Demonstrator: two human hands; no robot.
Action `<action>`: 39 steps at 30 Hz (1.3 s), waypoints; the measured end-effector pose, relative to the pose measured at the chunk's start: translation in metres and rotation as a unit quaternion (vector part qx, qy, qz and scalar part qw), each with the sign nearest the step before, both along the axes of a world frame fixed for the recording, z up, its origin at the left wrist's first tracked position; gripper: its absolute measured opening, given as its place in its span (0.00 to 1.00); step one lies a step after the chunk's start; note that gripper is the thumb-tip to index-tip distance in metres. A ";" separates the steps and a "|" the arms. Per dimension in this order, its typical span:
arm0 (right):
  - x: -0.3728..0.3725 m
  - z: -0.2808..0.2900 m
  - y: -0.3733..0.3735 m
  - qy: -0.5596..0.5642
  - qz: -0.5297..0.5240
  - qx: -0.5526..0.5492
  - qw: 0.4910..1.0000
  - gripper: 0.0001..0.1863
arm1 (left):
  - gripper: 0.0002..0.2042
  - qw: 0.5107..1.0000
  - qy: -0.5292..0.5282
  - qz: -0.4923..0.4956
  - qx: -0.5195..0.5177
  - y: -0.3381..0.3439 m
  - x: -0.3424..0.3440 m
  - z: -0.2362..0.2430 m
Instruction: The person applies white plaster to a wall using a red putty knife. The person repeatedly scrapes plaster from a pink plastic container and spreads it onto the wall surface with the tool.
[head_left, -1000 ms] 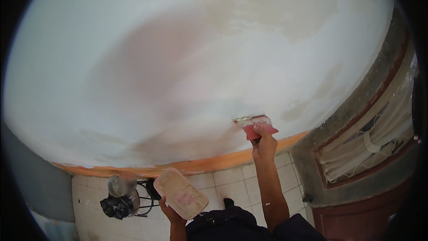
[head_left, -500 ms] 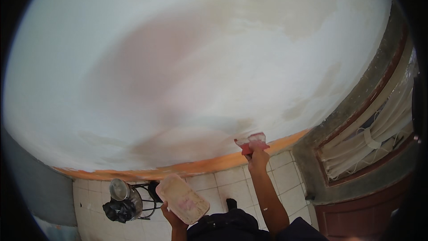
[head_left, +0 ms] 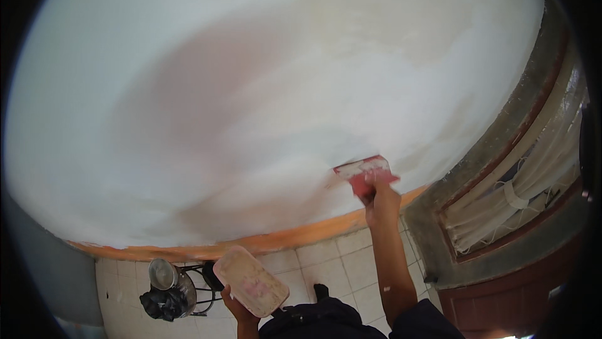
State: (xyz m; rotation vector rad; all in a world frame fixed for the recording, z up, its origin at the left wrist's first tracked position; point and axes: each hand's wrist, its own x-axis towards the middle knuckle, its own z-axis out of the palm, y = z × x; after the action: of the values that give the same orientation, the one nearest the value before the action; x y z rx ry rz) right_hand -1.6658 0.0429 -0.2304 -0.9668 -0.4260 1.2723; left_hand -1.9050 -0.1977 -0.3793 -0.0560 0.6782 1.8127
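Note:
My right hand [head_left: 382,198] is closed on a red scraper [head_left: 369,170] smeared with pale paste, which is against the white, patchy wall [head_left: 276,82] just above its orange lower band [head_left: 301,229]. My left hand [head_left: 237,306] grips a pale pink, shallow plastic container [head_left: 251,281] with smears of cream and pink paste inside, held low in front of my dark clothing.
A stool [head_left: 204,286] at lower left carries a metal pot [head_left: 163,273] and a black plastic bag [head_left: 160,306]. Beyond are a grey side wall [head_left: 53,264] and white floor tiles [head_left: 322,275]. At right are a grey door frame, a curtained window [head_left: 495,207] and a brown door [head_left: 486,298].
The red scraper dropped toward the orange band half a second ago and is now higher again and slightly to the right. My left hand and the container shifted slightly.

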 end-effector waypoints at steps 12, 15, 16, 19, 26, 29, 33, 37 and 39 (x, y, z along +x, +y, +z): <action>0.000 -0.116 0.015 -0.042 -0.075 -0.089 0.992 0.11 | 0.35 1.000 -0.003 -0.002 -0.015 0.002 0.017 0.019; -0.014 -0.065 0.010 0.030 -0.081 -0.070 0.994 0.11 | 0.35 1.000 -0.003 -0.006 -0.007 -0.014 0.007 0.025; -0.016 -0.054 0.006 0.038 -0.085 -0.081 0.992 0.11 | 0.35 1.000 -0.002 -0.010 -0.003 -0.019 0.004 0.029; -0.026 -0.026 -0.011 0.064 -0.095 -0.058 0.992 0.11 | 0.36 1.000 -0.005 -0.013 0.011 -0.025 -0.012 0.037; -0.027 0.003 -0.042 0.073 -0.079 0.005 0.994 0.11 | 0.35 1.000 0.001 -0.005 -0.009 -0.029 -0.015 0.060; 0.001 -0.004 -0.050 0.058 -0.076 0.017 0.995 0.11 | 0.35 1.000 0.005 -0.022 -0.010 -0.022 -0.008 0.043; 0.077 -0.058 -0.042 0.052 -0.115 -0.051 0.991 0.10 | 0.35 1.000 0.000 -0.025 -0.008 -0.003 0.037 0.034; 0.165 -0.118 0.006 0.010 -0.104 -0.130 0.986 0.11 | 0.35 1.000 0.021 -0.005 -0.014 0.024 0.109 0.026; 0.204 -0.129 0.031 -0.016 -0.086 -0.121 0.989 0.11 | 0.34 1.000 0.023 -0.001 -0.013 0.039 0.145 0.018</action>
State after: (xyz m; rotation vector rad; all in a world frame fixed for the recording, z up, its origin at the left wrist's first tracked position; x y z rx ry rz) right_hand -1.4615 0.0740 -0.3591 -1.2026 -0.2094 1.1693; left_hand -1.7602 -0.1591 -0.3609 -0.0311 0.7343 1.8072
